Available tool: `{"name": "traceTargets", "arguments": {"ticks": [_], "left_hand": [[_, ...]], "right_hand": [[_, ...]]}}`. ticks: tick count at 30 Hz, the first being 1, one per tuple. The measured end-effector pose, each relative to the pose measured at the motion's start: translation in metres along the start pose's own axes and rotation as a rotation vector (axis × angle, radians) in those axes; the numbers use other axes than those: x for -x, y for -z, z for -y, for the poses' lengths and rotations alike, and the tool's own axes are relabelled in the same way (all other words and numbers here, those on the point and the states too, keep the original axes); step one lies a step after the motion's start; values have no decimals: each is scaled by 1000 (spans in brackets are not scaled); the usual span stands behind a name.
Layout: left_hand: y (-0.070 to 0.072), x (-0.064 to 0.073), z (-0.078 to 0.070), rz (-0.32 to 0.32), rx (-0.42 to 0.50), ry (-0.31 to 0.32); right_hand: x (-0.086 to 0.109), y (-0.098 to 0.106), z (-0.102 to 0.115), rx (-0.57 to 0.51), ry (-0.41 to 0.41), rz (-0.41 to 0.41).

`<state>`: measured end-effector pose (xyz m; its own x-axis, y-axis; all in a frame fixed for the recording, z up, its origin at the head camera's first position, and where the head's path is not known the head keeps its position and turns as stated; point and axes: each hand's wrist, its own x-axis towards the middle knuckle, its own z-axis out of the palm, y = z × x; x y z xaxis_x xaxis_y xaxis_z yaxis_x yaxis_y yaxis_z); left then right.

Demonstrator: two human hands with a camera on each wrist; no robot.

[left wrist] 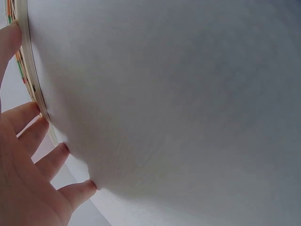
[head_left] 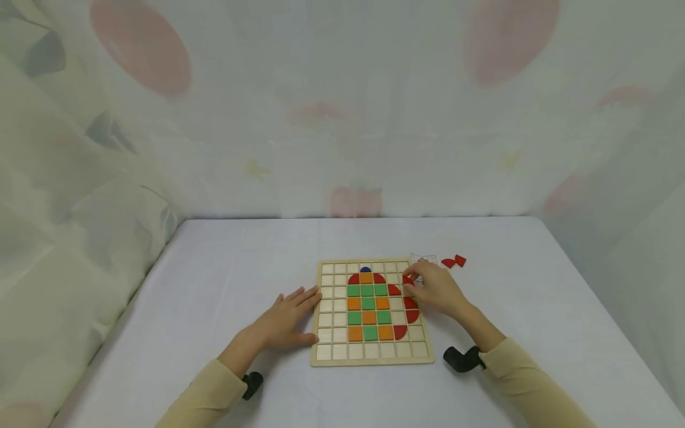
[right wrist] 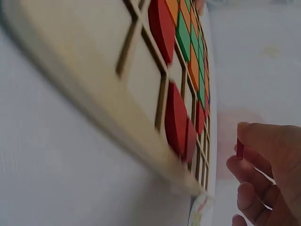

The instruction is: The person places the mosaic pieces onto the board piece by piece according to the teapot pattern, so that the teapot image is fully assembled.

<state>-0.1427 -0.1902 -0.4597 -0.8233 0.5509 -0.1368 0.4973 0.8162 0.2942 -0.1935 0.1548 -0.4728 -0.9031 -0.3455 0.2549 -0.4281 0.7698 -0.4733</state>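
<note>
A wooden grid board (head_left: 373,359) lies on the white table, its cells partly filled with green and orange squares, red quarter-round tiles and one blue half-round tile (head_left: 365,269). My left hand (head_left: 283,321) rests with spread fingers against the board's left edge; in the left wrist view its fingertips (left wrist: 63,148) meet the rim and tabletop. My right hand (head_left: 436,288) is over the board's upper right side. Between thumb and fingers it pinches a red tile (right wrist: 240,148), seen edge-on in the right wrist view. Below that hand, red tiles (head_left: 412,316) sit in the right column.
Two loose red tiles (head_left: 448,263) lie on the table past the board's upper right corner. A printed paper card (head_left: 424,258) lies beside that corner, partly hidden by my right hand. Patterned cloth (head_left: 267,107) hangs behind the table and at both sides.
</note>
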Motion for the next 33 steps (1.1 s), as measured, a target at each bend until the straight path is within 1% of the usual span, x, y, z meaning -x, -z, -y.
{"name": "traceTargets", "arguments": {"ticks": [6, 12, 17, 26, 30, 33], "left_hand": [[0, 1, 0, -4, -1, -6], [0, 1, 1, -11, -7, -16], [0, 1, 1, -12, -7, -22], [-1, -1, 2, -18, -7, -21], [-1, -1, 0, -19, 0, -14], [-1, -1, -2, -22, 4, -11]], "right_hand": [[-4, -14, 26, -35, 50, 38], [-11, -27, 45, -44, 67, 69], [-15, -37, 58, -50, 102, 81], [-19, -52, 80, -40, 121, 95], [-21, -59, 86, -35, 140, 90], [-22, -62, 89, -42, 140, 81]]}}
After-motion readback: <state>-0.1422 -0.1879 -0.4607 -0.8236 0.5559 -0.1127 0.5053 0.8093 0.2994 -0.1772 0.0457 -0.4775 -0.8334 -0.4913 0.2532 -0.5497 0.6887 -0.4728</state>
